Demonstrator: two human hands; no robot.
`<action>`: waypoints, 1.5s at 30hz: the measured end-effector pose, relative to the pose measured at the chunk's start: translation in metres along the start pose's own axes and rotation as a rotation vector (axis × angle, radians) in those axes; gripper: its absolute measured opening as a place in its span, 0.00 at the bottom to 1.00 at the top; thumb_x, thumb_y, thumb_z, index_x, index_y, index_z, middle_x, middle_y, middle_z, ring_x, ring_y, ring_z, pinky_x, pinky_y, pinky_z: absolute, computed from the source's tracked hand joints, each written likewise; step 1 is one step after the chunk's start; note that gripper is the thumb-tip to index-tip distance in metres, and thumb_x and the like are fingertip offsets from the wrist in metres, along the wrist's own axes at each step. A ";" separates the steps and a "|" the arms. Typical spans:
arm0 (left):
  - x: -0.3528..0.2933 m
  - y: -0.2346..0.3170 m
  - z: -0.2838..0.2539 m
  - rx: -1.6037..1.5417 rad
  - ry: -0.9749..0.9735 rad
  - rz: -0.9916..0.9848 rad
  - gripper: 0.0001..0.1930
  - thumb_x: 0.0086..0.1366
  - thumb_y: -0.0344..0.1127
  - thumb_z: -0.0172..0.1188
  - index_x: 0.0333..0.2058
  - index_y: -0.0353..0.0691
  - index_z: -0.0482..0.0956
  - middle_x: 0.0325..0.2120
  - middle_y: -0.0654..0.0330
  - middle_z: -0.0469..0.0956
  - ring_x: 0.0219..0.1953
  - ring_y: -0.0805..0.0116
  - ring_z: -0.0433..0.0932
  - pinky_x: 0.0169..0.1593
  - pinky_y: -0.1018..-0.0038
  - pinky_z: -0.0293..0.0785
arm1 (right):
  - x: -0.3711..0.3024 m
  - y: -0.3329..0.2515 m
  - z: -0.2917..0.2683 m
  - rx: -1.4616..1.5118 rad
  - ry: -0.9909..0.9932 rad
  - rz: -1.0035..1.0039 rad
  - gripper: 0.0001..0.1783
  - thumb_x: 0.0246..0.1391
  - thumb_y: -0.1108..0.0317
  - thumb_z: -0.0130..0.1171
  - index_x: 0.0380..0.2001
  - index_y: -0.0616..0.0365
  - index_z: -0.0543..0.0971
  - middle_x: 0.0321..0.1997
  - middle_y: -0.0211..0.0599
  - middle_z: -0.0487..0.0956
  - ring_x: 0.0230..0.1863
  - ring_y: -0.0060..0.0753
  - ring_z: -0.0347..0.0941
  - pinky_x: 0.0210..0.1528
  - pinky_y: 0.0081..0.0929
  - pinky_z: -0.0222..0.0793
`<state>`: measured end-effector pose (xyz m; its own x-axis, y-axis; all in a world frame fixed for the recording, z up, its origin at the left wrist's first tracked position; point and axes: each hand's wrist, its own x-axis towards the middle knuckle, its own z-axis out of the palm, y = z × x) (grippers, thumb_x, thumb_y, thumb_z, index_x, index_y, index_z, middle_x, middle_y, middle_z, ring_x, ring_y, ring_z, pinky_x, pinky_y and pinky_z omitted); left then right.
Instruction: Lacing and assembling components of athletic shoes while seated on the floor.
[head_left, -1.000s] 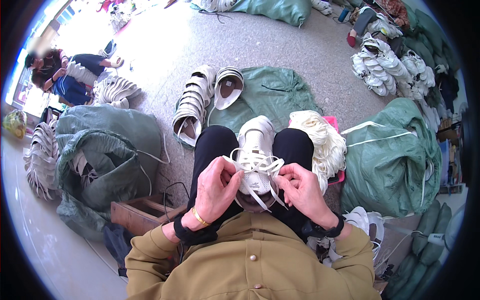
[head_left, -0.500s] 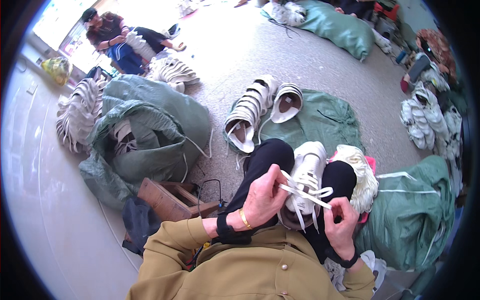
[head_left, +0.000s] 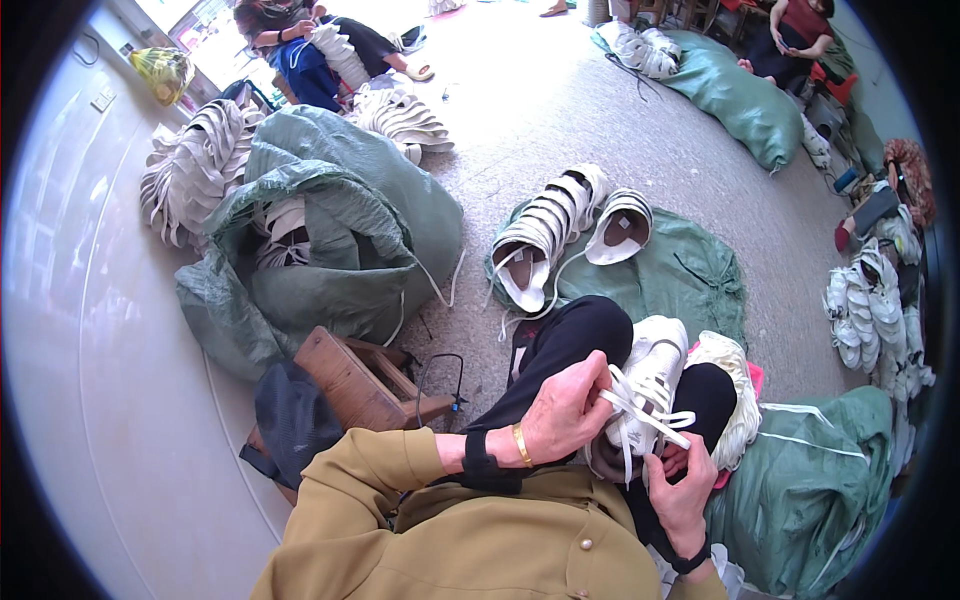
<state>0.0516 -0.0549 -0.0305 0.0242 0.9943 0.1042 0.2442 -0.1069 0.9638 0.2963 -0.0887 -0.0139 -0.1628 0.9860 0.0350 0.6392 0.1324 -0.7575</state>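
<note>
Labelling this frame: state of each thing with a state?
white shoe: held on the lap, laces part threaded
white lace: pulled taut between both hands
left hand: pinching the lace
right hand: gripping the lace end
large green sack: open, slumped
row of shoe uppers: stacked on a flat green sack

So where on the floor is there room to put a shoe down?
The bare grey floor between the big green sack on the left and the far green sack is free. Around the lap it is crowded: left hand and right hand hold the white shoe, beside a wooden stool and stacked shoe uppers.
</note>
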 end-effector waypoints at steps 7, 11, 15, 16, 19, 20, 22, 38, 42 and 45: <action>-0.002 0.000 -0.001 0.014 -0.034 0.024 0.09 0.63 0.21 0.61 0.38 0.35 0.70 0.28 0.58 0.73 0.26 0.70 0.73 0.30 0.71 0.71 | -0.001 -0.008 0.001 -0.021 0.028 -0.028 0.16 0.51 0.75 0.72 0.40 0.62 0.76 0.29 0.35 0.76 0.24 0.29 0.76 0.28 0.29 0.74; -0.002 -0.001 -0.001 0.012 -0.016 0.114 0.12 0.61 0.20 0.64 0.39 0.35 0.71 0.35 0.58 0.75 0.31 0.69 0.75 0.36 0.74 0.76 | -0.001 -0.008 0.004 -0.042 0.060 -0.041 0.12 0.53 0.78 0.68 0.38 0.62 0.77 0.28 0.36 0.77 0.22 0.32 0.77 0.26 0.30 0.75; -0.004 0.010 -0.013 0.176 0.006 0.267 0.20 0.53 0.19 0.69 0.41 0.35 0.68 0.40 0.50 0.72 0.39 0.58 0.74 0.43 0.67 0.75 | 0.008 -0.010 0.008 -0.107 0.085 -0.158 0.09 0.51 0.78 0.66 0.34 0.61 0.76 0.26 0.38 0.76 0.20 0.37 0.77 0.23 0.35 0.75; -0.006 0.013 -0.015 0.212 0.010 0.307 0.22 0.51 0.18 0.70 0.41 0.35 0.68 0.40 0.50 0.71 0.40 0.55 0.74 0.44 0.65 0.74 | 0.009 -0.010 0.009 -0.097 0.087 -0.153 0.09 0.51 0.77 0.66 0.32 0.61 0.75 0.25 0.38 0.76 0.19 0.38 0.77 0.23 0.35 0.74; -0.010 0.021 -0.020 0.264 -0.028 0.489 0.21 0.50 0.23 0.76 0.36 0.37 0.71 0.37 0.51 0.74 0.37 0.52 0.75 0.39 0.64 0.74 | 0.015 -0.016 0.002 -0.086 0.100 -0.114 0.09 0.51 0.77 0.66 0.31 0.61 0.74 0.24 0.39 0.76 0.19 0.38 0.77 0.23 0.34 0.74; -0.011 0.025 -0.022 0.269 -0.079 0.537 0.20 0.49 0.25 0.78 0.34 0.38 0.72 0.36 0.53 0.75 0.37 0.53 0.75 0.38 0.64 0.74 | 0.018 -0.021 -0.003 -0.071 0.106 -0.102 0.09 0.50 0.76 0.66 0.31 0.61 0.74 0.23 0.39 0.76 0.19 0.38 0.77 0.23 0.34 0.74; -0.010 0.028 -0.021 0.279 -0.255 0.612 0.19 0.52 0.35 0.79 0.34 0.39 0.75 0.34 0.58 0.77 0.36 0.57 0.76 0.38 0.63 0.73 | 0.027 -0.030 -0.009 -0.060 0.115 -0.089 0.09 0.50 0.76 0.66 0.31 0.61 0.75 0.23 0.39 0.76 0.19 0.38 0.77 0.23 0.34 0.74; -0.009 0.032 -0.047 -0.130 -0.139 0.128 0.19 0.63 0.27 0.73 0.45 0.34 0.70 0.39 0.59 0.79 0.42 0.77 0.77 0.48 0.77 0.74 | 0.011 -0.003 -0.003 -0.151 -0.138 -0.489 0.17 0.48 0.65 0.76 0.39 0.59 0.82 0.38 0.39 0.80 0.36 0.44 0.82 0.37 0.35 0.81; -0.009 0.035 -0.045 -0.174 -0.116 0.158 0.18 0.64 0.27 0.72 0.44 0.34 0.70 0.39 0.61 0.78 0.42 0.76 0.77 0.49 0.77 0.74 | -0.001 0.011 0.015 -0.246 -0.262 -0.503 0.14 0.50 0.70 0.70 0.38 0.60 0.77 0.39 0.41 0.77 0.40 0.44 0.81 0.37 0.39 0.79; -0.009 0.031 -0.045 -0.134 -0.120 0.181 0.18 0.65 0.26 0.72 0.45 0.34 0.70 0.40 0.61 0.77 0.43 0.76 0.76 0.49 0.76 0.73 | -0.001 0.007 0.009 -0.249 -0.291 -0.472 0.12 0.51 0.73 0.68 0.38 0.60 0.77 0.37 0.41 0.78 0.35 0.44 0.81 0.34 0.39 0.79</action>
<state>0.0154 -0.0676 0.0099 0.1723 0.9513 0.2555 0.0953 -0.2742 0.9569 0.2938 -0.0892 -0.0251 -0.6476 0.7519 0.1235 0.5993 0.6026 -0.5270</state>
